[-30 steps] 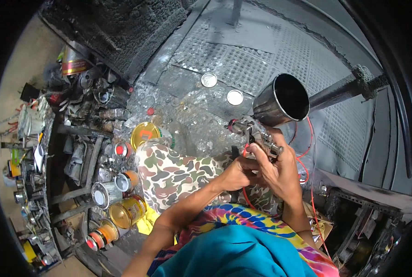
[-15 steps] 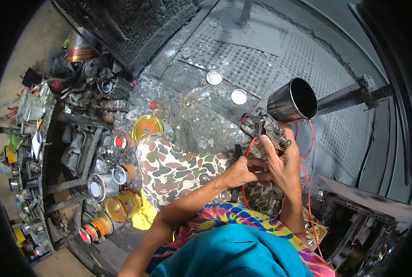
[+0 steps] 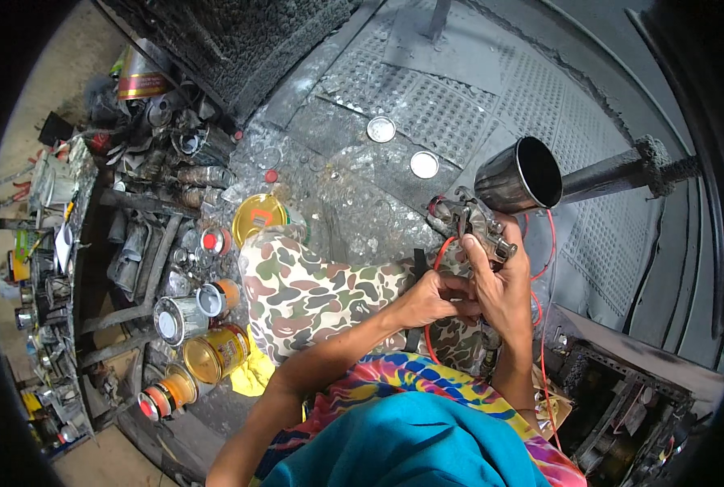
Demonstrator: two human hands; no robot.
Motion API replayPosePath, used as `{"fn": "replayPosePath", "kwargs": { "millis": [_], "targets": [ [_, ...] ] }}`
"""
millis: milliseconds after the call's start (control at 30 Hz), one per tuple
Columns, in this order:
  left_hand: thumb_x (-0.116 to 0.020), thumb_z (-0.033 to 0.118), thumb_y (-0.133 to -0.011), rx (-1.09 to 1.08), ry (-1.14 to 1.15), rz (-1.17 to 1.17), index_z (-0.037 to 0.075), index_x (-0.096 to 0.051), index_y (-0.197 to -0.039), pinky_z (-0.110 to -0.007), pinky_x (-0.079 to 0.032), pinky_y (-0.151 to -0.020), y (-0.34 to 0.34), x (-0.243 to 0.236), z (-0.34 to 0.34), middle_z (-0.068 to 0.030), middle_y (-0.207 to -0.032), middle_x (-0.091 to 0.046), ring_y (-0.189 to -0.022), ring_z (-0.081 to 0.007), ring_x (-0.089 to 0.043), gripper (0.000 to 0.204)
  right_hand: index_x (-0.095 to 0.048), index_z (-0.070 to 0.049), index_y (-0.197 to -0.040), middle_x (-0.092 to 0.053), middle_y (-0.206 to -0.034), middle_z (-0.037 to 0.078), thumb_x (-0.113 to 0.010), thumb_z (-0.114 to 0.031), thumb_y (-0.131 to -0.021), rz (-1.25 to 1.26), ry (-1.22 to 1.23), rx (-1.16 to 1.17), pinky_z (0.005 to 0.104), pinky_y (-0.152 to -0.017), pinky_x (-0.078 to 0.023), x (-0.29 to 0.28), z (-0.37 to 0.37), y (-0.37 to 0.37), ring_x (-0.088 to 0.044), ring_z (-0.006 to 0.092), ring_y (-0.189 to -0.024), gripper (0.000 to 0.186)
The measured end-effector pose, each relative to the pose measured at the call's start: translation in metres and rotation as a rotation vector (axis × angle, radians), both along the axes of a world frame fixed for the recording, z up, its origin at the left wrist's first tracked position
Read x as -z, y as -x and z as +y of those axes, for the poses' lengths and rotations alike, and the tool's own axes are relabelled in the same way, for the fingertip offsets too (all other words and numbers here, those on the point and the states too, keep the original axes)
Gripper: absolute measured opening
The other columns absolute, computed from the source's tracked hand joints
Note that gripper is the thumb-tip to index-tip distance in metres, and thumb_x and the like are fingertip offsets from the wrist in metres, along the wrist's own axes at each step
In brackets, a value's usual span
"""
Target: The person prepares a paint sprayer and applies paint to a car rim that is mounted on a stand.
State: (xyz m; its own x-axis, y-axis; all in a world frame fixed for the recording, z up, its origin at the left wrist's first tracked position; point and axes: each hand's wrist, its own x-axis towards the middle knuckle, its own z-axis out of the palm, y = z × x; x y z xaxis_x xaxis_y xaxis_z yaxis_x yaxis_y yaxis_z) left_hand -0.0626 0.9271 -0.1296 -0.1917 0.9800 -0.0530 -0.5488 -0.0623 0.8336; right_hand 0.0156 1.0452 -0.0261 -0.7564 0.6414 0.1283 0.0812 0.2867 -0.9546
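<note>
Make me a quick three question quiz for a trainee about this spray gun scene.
1. True or false: the right hand holds the spray gun with its metal cup on top.
2. Which colour is the hose running from the gun? A) blue B) red C) green
3. Fill in: the left hand is at the gun's ____, next to the right hand.

Key: 1 true; 2 B; 3 handle
</note>
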Motion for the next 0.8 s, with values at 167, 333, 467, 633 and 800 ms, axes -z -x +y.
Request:
{"fn": "replayPosePath", "kwargs": {
  "millis": [167, 333, 467, 633, 800],
  "targets": [
    [-0.072, 0.006, -0.100, 0.036, -0.001, 0.177, -0.002, -0.076, -0.113, -0.031, -0.062, -0.083, 0.011, -0.006, -0.004, -0.0068, -0.101, -0.076, -0.092, -0.0151, -0.073, 0.016, -0.060, 0.002, -0.122, -0.072, -0.091, 0.013, -0.070, -0.010, -0.101, 0.012, -0.074, -0.012, 0.0355, -0.073, -0.053, 0.000, 0.001, 0.002, -0.065, 0.0142, -0.082, 0.026],
    [-0.060, 0.006, -0.103, -0.183, 0.144, 0.355, -0.004, -0.071, -0.123, -0.031, -0.061, -0.083, 0.056, 0.009, -0.003, -0.0092, -0.104, -0.075, -0.095, -0.0173, -0.072, 0.025, -0.063, 0.002, -0.124, -0.072, -0.106, 0.016, -0.069, -0.011, -0.101, 0.030, -0.068, -0.039, 0.0355, -0.084, -0.054, 0.002, 0.020, -0.013, -0.067, 0.0172, -0.098, 0.027],
    [-0.064, 0.013, -0.105, -0.508, 0.253, 0.270, -0.009, -0.068, -0.125, -0.034, -0.064, -0.079, 0.135, -0.012, -0.001, -0.0136, -0.104, -0.073, -0.089, -0.0221, -0.073, 0.030, -0.062, 0.004, -0.132, -0.071, -0.114, 0.014, -0.071, -0.015, -0.101, 0.159, -0.161, -0.117, 0.0353, -0.087, -0.054, -0.005, 0.019, 0.000, -0.065, 0.0170, -0.101, 0.037],
    [-0.065, 0.030, -0.107, -0.474, 0.243, 0.502, -0.006, -0.074, -0.111, -0.033, -0.064, -0.074, 0.205, -0.072, 0.007, -0.0120, -0.092, -0.076, -0.080, -0.0183, -0.074, 0.038, -0.059, 0.001, -0.135, -0.068, -0.092, 0.017, -0.070, -0.024, -0.103, 0.172, -0.253, -0.260, 0.0389, -0.071, -0.053, -0.030, 0.006, 0.026, -0.066, 0.0210, -0.079, 0.041],
    [-0.063, 0.034, -0.108, -0.322, 0.152, 0.711, -0.005, -0.078, -0.099, -0.032, -0.063, -0.072, 0.213, -0.108, 0.040, -0.0106, -0.085, -0.077, -0.078, -0.0171, -0.075, 0.043, -0.055, 0.001, -0.139, -0.069, -0.095, 0.020, -0.066, -0.024, -0.106, 0.102, -0.218, -0.383, 0.0417, -0.077, -0.054, -0.047, 0.012, 0.007, -0.070, 0.0295, -0.083, 0.043]
  ]
}}
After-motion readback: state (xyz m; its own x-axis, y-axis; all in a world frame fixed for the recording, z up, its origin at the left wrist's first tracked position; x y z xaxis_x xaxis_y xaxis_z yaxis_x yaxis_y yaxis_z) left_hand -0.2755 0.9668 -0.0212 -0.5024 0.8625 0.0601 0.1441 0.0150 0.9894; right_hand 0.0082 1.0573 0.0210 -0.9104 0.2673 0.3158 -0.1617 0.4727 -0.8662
